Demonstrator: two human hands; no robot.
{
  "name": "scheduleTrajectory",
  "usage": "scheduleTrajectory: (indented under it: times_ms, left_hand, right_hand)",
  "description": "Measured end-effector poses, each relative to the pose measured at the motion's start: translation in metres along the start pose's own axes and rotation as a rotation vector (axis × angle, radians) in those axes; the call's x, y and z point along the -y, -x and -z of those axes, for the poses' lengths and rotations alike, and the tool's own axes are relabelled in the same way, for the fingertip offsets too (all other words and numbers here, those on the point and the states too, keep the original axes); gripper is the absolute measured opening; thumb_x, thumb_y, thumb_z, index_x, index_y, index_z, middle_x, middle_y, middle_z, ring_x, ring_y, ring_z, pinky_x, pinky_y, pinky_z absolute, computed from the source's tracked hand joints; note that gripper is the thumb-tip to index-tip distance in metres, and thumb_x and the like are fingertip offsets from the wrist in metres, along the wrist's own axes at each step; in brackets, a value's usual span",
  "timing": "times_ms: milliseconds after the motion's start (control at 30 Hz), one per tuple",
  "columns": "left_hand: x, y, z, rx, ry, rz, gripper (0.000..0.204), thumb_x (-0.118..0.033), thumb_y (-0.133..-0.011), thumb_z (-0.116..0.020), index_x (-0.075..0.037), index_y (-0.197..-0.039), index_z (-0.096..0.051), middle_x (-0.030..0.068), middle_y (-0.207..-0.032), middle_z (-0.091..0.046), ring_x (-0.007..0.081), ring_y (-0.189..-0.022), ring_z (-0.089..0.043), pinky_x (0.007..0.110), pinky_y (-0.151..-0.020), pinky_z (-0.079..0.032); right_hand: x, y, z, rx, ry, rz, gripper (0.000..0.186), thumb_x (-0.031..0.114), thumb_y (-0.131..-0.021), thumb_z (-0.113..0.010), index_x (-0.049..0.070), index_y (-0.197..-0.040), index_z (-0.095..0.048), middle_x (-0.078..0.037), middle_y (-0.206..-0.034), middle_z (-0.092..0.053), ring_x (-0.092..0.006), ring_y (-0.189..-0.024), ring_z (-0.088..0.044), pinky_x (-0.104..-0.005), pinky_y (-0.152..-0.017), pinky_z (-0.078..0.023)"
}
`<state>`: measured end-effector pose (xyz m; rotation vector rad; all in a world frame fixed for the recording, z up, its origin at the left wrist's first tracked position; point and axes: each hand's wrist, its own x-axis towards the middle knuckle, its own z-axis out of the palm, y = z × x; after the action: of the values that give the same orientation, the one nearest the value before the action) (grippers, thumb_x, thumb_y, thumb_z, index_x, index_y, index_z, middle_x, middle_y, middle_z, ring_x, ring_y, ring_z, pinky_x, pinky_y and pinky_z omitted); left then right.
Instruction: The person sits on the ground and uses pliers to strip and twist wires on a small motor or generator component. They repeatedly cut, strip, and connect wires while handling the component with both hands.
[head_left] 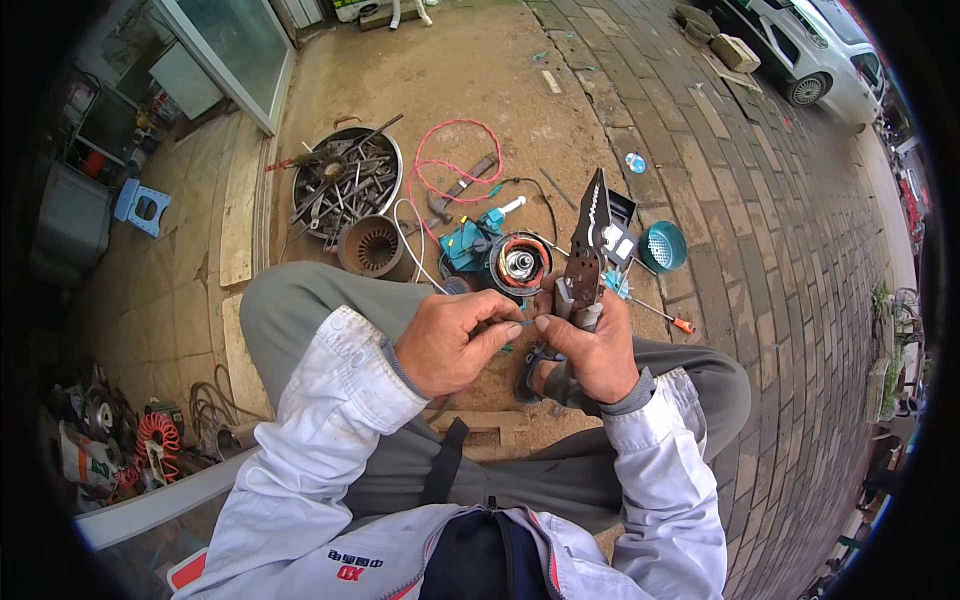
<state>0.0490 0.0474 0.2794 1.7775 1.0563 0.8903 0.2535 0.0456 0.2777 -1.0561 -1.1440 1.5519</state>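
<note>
My left hand (447, 342) is pinched tight, thumb against forefinger with no gap to see, and a thin bluish wire (527, 322) runs out from between the tips, while its other fingers curl in beneath. My right hand (598, 350) is wrapped around the grey grips of a dark, flat pair of pliers (590, 235) with a toothed edge, its nose pointing up and away from me, and my right thumb reaches over to the wire's other end; whether a finger presses it from behind I can't make out. The wire sits between my two hands, above my lap, just on my side of a round motor part (518, 262) with orange-red windings and a shiny hub. Next to that part, on its left, is a teal housing (465, 245). Further left stands a rusty slotted cylinder (372, 248), near a wide pan (398, 190) heaped with metal pieces. A hammer (465, 185) lies beyond the housing. To the right are a teal bowl (663, 247) and an orange-handled screwdriver (683, 325)
</note>
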Motion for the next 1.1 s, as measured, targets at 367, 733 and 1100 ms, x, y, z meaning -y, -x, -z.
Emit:
scheduleTrajectory:
  times_ms: [367, 733, 1100]
  left_hand:
    - [0.006, 0.000, -0.004, 0.039, 0.057, 0.038, 0.015, -0.012, -0.095, -0.064, 0.001, -0.102, -0.065, 0.0063, -0.074, -0.069, 0.0097, -0.059, -0.063, 0.027, -0.056, -0.049]
    - [-0.008, 0.012, 0.007, -0.018, 0.074, 0.146, 0.031, -0.005, -0.092, -0.064, 0.002, -0.122, -0.059, 0.0156, -0.112, -0.066, 0.0174, -0.087, -0.069, 0.029, -0.074, -0.057]
    - [0.043, 0.152, 0.178, -0.982, 0.172, 0.197, 0.020, -0.012, -0.097, -0.060, 0.000, -0.113, -0.062, 0.0084, -0.106, -0.068, 0.0098, -0.083, -0.063, 0.025, -0.072, -0.053]
  right_hand:
    - [0.005, 0.003, 0.007, -0.130, 0.021, 0.004, 0.030, -0.003, -0.082, -0.067, 0.000, -0.110, -0.058, -0.003, -0.094, -0.063, -0.0098, -0.080, -0.058, -0.0260, -0.071, -0.049]
    - [0.023, 0.004, 0.017, -0.127, 0.035, -0.065, 0.035, -0.002, -0.080, -0.067, -0.003, -0.114, -0.060, -0.005, -0.093, -0.063, -0.0117, -0.079, -0.059, -0.0261, -0.071, -0.048]
    - [0.104, 0.014, 0.095, -0.462, 0.402, 0.160, 0.049, 0.008, -0.083, -0.068, -0.005, -0.128, -0.051, -0.008, -0.097, -0.060, -0.0129, -0.076, -0.058, -0.0238, -0.060, -0.045]
